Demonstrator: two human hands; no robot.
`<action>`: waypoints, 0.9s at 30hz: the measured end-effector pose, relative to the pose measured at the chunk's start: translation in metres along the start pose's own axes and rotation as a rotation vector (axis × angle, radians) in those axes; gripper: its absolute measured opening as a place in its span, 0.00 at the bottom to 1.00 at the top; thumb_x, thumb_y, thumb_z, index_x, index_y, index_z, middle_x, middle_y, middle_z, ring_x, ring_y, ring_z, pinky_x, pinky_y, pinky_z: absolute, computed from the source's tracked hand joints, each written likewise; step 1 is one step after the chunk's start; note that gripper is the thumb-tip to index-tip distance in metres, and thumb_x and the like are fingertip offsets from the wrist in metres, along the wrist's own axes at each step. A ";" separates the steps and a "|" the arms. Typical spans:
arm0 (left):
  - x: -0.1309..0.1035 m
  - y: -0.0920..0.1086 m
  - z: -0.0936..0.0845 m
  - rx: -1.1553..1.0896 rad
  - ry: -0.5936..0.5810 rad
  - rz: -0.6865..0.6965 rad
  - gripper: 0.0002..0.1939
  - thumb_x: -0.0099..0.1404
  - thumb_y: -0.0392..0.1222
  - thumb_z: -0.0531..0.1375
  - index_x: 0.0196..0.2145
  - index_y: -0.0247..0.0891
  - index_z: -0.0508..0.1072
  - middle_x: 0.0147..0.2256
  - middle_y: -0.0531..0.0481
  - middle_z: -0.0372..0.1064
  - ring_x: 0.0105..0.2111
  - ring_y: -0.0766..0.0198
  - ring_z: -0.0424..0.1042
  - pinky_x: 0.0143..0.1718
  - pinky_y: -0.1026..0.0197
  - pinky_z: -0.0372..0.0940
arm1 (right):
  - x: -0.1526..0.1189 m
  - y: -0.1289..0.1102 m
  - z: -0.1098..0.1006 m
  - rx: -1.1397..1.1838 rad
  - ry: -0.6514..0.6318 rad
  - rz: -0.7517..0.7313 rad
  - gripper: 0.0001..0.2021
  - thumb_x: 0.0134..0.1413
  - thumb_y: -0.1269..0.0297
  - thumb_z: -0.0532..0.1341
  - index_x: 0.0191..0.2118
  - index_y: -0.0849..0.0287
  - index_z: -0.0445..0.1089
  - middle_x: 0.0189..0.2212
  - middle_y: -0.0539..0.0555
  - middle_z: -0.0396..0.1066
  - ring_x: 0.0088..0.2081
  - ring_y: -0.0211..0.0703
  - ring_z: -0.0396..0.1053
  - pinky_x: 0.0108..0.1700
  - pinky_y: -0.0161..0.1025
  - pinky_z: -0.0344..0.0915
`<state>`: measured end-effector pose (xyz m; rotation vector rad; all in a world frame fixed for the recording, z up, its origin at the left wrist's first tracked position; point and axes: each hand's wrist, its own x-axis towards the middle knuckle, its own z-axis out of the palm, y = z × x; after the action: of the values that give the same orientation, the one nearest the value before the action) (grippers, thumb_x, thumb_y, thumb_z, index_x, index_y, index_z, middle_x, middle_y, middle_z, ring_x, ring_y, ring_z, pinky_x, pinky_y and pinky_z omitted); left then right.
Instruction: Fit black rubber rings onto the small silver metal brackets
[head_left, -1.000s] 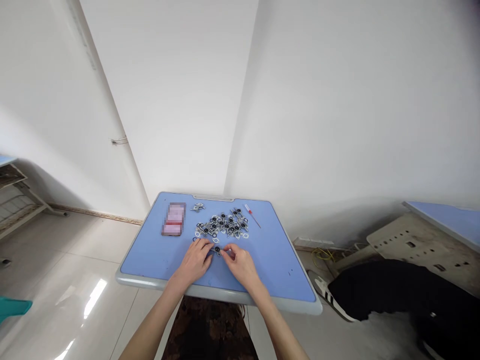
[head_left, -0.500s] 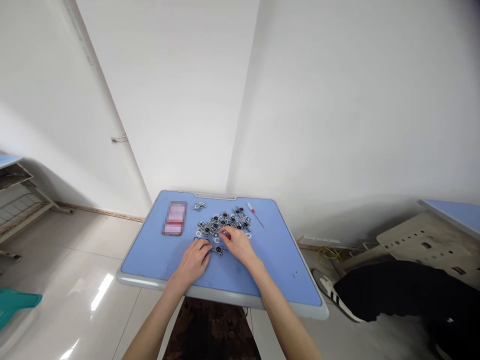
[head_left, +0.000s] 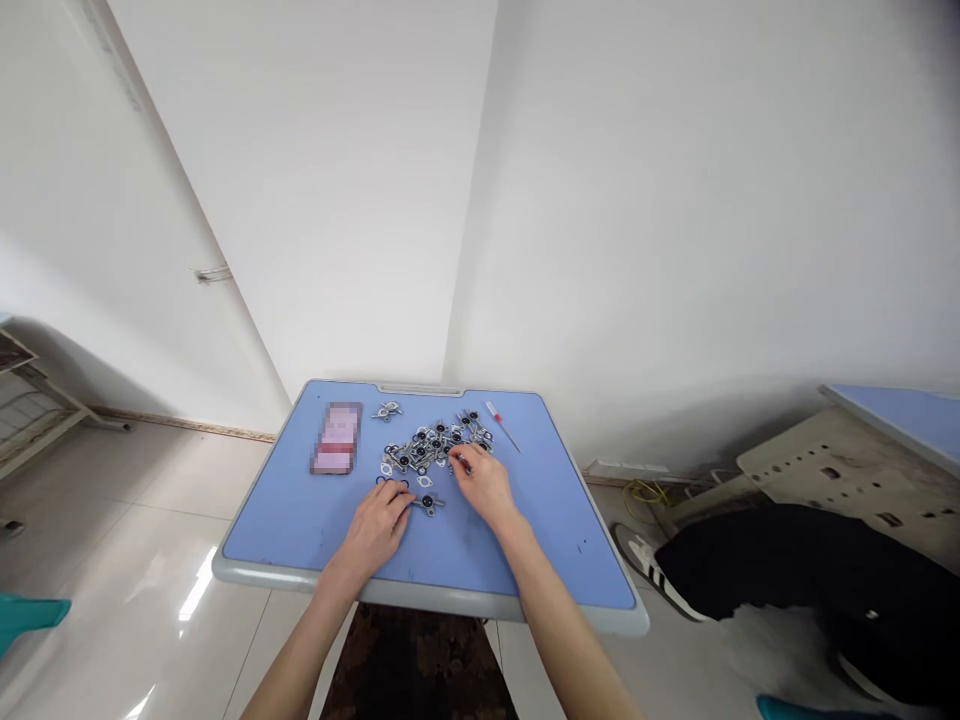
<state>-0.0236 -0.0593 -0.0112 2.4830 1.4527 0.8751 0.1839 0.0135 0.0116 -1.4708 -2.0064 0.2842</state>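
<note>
A small metal fitting with a round black centre [head_left: 427,502] lies on the blue tabletop near its front. My left hand [head_left: 379,520] rests beside it, fingers curled together, its fingertips closed on the fitting's left end. At the right side of a pile of similar metal fittings [head_left: 420,452] is my right hand [head_left: 484,485]. Its thumb and fingers are pinched together; whatever is between them is too small to make out. A flat pale oval gasket [head_left: 425,482] lies between the hands. Black rings [head_left: 381,481] lie just above my left fingers.
A phone with a blurred screen [head_left: 336,438] lies on the left of the desk [head_left: 547,560]. Behind the pile are a few separate metal parts [head_left: 387,411]. A thin screwdriver-like tool [head_left: 504,428] lies back right. Another person's black-clothed leg [head_left: 750,560] is at right.
My right hand has shifted right, off the front of the pile towards its right side, uncovering the oval gasket. My left hand stays by the fitting. The whole view has turned slightly.
</note>
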 end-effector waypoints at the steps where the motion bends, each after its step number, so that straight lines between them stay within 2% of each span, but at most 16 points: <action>1: 0.000 0.000 0.000 0.003 -0.003 -0.001 0.14 0.67 0.33 0.50 0.47 0.39 0.70 0.44 0.45 0.66 0.44 0.57 0.67 0.47 0.51 0.67 | -0.001 -0.006 0.003 -0.014 -0.029 -0.029 0.10 0.58 0.68 0.54 0.40 0.56 0.71 0.36 0.52 0.72 0.30 0.38 0.69 0.33 0.34 0.62; 7: 0.001 0.000 -0.001 0.015 -0.008 0.000 0.13 0.67 0.34 0.50 0.46 0.38 0.70 0.43 0.44 0.67 0.43 0.57 0.67 0.46 0.51 0.67 | 0.000 -0.031 0.014 -0.167 -0.221 -0.228 0.16 0.59 0.71 0.53 0.51 0.51 0.68 0.40 0.52 0.69 0.35 0.38 0.70 0.33 0.31 0.61; 11: 0.001 0.001 -0.001 0.014 0.000 0.000 0.14 0.68 0.34 0.50 0.46 0.39 0.70 0.43 0.44 0.67 0.43 0.57 0.67 0.46 0.51 0.67 | 0.002 -0.030 0.013 -0.209 -0.274 -0.245 0.13 0.59 0.70 0.54 0.47 0.52 0.70 0.39 0.52 0.70 0.36 0.38 0.70 0.32 0.31 0.60; 17: 0.001 0.003 -0.002 0.003 -0.001 -0.014 0.13 0.67 0.34 0.52 0.47 0.40 0.70 0.44 0.44 0.67 0.45 0.57 0.67 0.48 0.50 0.66 | -0.005 -0.020 0.009 -0.181 -0.209 -0.172 0.08 0.57 0.69 0.55 0.40 0.57 0.70 0.36 0.52 0.71 0.32 0.37 0.69 0.32 0.32 0.60; 21: 0.002 0.005 -0.005 -0.022 -0.012 -0.036 0.14 0.65 0.37 0.55 0.49 0.42 0.69 0.45 0.45 0.66 0.46 0.57 0.67 0.48 0.50 0.65 | -0.006 -0.014 0.009 -0.147 -0.193 -0.089 0.09 0.56 0.73 0.54 0.39 0.58 0.71 0.38 0.54 0.71 0.34 0.38 0.70 0.34 0.32 0.61; 24: 0.006 0.009 -0.005 -0.047 0.000 -0.056 0.15 0.64 0.39 0.58 0.49 0.42 0.68 0.45 0.46 0.66 0.46 0.56 0.66 0.47 0.50 0.64 | -0.006 -0.010 0.007 -0.008 -0.140 -0.043 0.13 0.54 0.75 0.54 0.43 0.58 0.69 0.39 0.54 0.72 0.37 0.40 0.71 0.37 0.34 0.64; 27: 0.010 0.013 -0.002 -0.052 0.017 -0.070 0.15 0.63 0.40 0.59 0.48 0.41 0.68 0.45 0.46 0.67 0.45 0.56 0.66 0.47 0.50 0.64 | -0.014 -0.008 0.002 0.234 -0.048 -0.002 0.11 0.56 0.69 0.55 0.44 0.58 0.68 0.35 0.53 0.73 0.35 0.41 0.71 0.37 0.36 0.66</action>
<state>-0.0109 -0.0580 0.0001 2.3779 1.4924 0.9113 0.1790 -0.0016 0.0098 -1.3259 -1.9382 0.5387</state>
